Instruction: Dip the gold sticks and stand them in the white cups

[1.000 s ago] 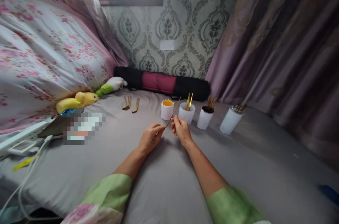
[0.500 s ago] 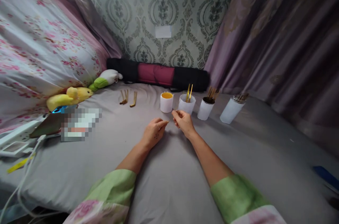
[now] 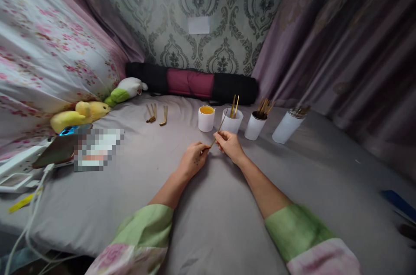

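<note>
The left hand (image 3: 194,160) pinches a thin stick (image 3: 223,118) near its low end; the right hand (image 3: 230,145) pinches it higher up. It slants toward a white cup (image 3: 234,125). Blocky squares hide any words on a flat thing (image 3: 105,145).

on the near side of the yellow-topped white cup (image 3: 206,124), the left hand (image 3: 195,159) and right hand (image 3: 230,146) pinch a thin stick (image 3: 223,119). right of the cup stand three white containers (image 3: 255,128) holding sticks (image 3: 265,106); left lie two golden clusters (image 3: 164,116); behind, a black-and-maroon roll (image 3: 190,83).
</note>
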`<state>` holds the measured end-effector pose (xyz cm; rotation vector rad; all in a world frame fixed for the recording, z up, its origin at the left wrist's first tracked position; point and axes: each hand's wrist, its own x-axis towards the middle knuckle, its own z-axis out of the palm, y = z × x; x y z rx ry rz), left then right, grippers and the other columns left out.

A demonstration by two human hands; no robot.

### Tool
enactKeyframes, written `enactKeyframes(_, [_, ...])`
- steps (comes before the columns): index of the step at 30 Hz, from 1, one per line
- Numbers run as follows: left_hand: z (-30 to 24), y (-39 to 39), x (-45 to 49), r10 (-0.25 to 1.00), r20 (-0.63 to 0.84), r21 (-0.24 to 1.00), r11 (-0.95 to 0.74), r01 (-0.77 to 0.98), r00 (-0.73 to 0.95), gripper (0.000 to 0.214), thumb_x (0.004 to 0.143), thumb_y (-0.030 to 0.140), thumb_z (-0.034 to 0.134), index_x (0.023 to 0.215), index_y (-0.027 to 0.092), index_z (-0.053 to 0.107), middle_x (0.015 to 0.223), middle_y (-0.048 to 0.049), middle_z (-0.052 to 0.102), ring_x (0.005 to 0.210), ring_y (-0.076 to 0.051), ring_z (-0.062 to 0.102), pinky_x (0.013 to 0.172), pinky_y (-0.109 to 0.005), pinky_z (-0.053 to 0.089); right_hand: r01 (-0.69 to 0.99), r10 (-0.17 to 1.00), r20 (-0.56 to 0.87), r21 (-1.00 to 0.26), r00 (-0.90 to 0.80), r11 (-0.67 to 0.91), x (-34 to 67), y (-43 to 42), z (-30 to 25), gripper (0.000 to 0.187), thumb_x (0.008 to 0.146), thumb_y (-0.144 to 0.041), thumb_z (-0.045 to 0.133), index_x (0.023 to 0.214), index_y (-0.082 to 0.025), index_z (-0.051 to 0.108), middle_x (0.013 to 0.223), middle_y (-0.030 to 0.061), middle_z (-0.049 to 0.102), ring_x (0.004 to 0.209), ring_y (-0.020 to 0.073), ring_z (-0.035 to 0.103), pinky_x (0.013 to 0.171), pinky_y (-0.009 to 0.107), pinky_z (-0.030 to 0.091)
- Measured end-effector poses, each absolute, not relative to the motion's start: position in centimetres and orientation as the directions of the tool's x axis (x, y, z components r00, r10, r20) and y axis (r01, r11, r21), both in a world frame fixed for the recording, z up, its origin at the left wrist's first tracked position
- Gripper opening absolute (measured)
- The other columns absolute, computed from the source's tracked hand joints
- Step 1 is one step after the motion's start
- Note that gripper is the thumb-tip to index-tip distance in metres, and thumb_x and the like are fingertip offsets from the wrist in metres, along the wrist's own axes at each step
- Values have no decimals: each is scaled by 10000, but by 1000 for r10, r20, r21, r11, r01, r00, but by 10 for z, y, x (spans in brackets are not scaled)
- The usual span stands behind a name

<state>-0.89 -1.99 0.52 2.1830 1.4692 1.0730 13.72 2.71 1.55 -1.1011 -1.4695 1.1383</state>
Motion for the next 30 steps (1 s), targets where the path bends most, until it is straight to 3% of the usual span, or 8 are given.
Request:
enactKeyframes(4, [8, -21, -4, 946, 297, 771, -317, 552, 129, 214, 740, 206, 496, 883, 167, 651, 791, -54, 624, 700, -133, 537, 666, -237, 402, 130, 973, 165, -974, -158, 186, 138, 26, 16, 306, 711, -460, 506, 694, -155, 522, 560, -27, 506, 371, 50, 409, 300, 159, 292])
enactKeyframes(7, [11, -23, 0, 993, 79, 945, -104, 309, 90, 212, 690, 195, 554, 881, 134, 623, 758, -49, 630, 644, -122, 544, 589, -223, 413, 165, 974, 177, -966, -143, 200, 139, 25, 17, 304, 719, -456, 499, 678, -156, 523, 550, -29, 500, 382, 52, 408, 329, 168, 318])
enactKeyframes(9, [14, -25, 3, 991, -82, 992, 71, 100, 107, 262, 652, 186, 601, 900, 103, 590, 733, -58, 619, 574, -106, 533, 507, -208, 401, 183, 973, 191, -960, -131, 213, 139, 24, 17, 302, 724, -456, 495, 705, -158, 538, 557, -28, 503, 397, 56, 412, 348, 174, 334])
enactKeyframes(13, [19, -30, 2, 941, -254, 915, 309, -260, 224, 321, 627, 154, 641, 923, 76, 546, 765, -103, 616, 583, -109, 556, 507, -213, 421, 196, 970, 203, -954, -135, 227, 142, 21, 18, 292, 736, -441, 489, 754, -158, 555, 557, -32, 486, 413, 59, 406, 360, 177, 333])
enactKeyframes(16, [19, -32, 0, 906, -304, 830, 404, -385, 296, 286, 650, 129, 622, 919, 71, 543, 805, -132, 622, 610, -115, 573, 558, -228, 443, 193, 973, 178, -960, -148, 205, 145, 18, 21, 290, 739, -428, 493, 793, -151, 561, 551, -36, 468, 409, 56, 393, 357, 178, 317])
enactKeyframes(22, [15, -34, -3, 879, -309, 718, 466, -516, 363, 324, 669, 165, 632, 967, 87, 534, 844, -126, 621, 648, -112, 578, 602, -228, 433, 147, 982, 85, -983, -171, 111, 148, 13, 28, 283, 759, -418, 490, 834, -150, 542, 541, -48, 438, 392, 43, 350, 341, 171, 266])
enactKeyframes(30, [14, -35, -6, 864, -279, 691, 483, -538, 418, 414, 698, 227, 620, 1070, 88, 503, 806, -97, 606, 634, -101, 550, 576, -225, 392, 133, 978, 23, -990, -207, 51, 147, 17, 30, 273, 773, -413, 486, 849, -155, 532, 538, -52, 432, 409, 42, 366, 362, 167, 284])
